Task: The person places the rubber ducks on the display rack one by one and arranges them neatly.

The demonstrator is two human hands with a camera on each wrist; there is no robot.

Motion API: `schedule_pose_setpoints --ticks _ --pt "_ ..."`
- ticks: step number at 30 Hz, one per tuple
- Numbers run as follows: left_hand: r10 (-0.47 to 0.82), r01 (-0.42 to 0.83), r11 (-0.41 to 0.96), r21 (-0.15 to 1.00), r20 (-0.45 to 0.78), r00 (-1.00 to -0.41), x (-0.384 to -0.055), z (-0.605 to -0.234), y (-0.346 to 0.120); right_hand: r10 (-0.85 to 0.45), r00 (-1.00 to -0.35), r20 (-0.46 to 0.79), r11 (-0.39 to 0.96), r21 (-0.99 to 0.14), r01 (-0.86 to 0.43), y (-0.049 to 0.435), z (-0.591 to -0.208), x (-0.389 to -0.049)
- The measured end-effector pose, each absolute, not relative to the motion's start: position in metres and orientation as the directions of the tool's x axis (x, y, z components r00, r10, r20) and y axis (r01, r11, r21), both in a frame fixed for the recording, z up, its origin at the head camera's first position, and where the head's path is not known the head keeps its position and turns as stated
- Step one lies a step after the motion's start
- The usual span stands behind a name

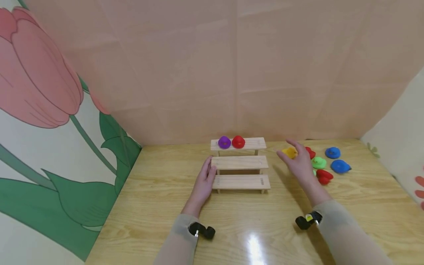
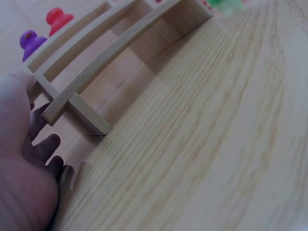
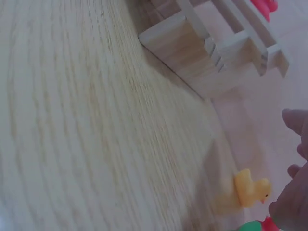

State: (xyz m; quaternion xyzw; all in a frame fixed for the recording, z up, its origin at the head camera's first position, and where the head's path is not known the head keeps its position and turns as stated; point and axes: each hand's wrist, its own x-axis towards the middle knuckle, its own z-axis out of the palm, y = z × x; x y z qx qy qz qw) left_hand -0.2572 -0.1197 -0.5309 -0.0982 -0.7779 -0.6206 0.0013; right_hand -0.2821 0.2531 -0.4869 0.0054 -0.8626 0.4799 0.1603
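A three-step wooden stand (image 1: 241, 162) is on the table. A purple rubber duck (image 1: 224, 142) and a red rubber duck (image 1: 238, 142) sit side by side on its top step. My left hand (image 1: 202, 184) rests against the stand's left end; in the left wrist view its fingers (image 2: 47, 147) reach along that side. To the right of the stand, my right hand (image 1: 300, 164) hovers with thumb and forefinger spread around a yellow rubber duck (image 1: 290, 152). The right wrist view shows that yellow duck (image 3: 251, 188) standing on the table, apart from the fingertips.
Beyond my right hand lie more ducks: a light green one (image 1: 319, 162), several red ones (image 1: 324, 176) and blue ones (image 1: 340, 166). A pinkish sheet (image 1: 232, 73) hangs behind the table (image 1: 159, 191). A wall with painted tulips (image 1: 49, 73) stands at left.
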Motion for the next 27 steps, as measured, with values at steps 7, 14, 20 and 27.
schedule_pose_setpoints --ticks 7,14,20,27 --pt "0.151 0.154 0.204 0.967 0.125 -0.981 -0.258 -0.532 -0.12 0.147 -0.955 0.259 0.552 -0.822 -0.138 0.257 -0.498 -0.292" --pt "0.151 0.158 0.196 0.968 0.129 -0.98 -0.258 -0.532 -0.119 0.141 -0.969 0.202 0.593 -0.801 -0.08 0.257 -0.501 -0.298" --pt "0.153 0.156 0.2 0.967 0.127 -0.98 -0.258 -0.534 -0.119 0.152 -0.978 0.142 0.603 -0.797 -0.022 0.255 -0.498 -0.299" --pt "0.148 0.148 0.2 0.969 0.119 -0.982 -0.257 -0.532 -0.119 0.115 -0.984 0.133 0.62 -0.784 -0.033 0.251 -0.496 -0.295"
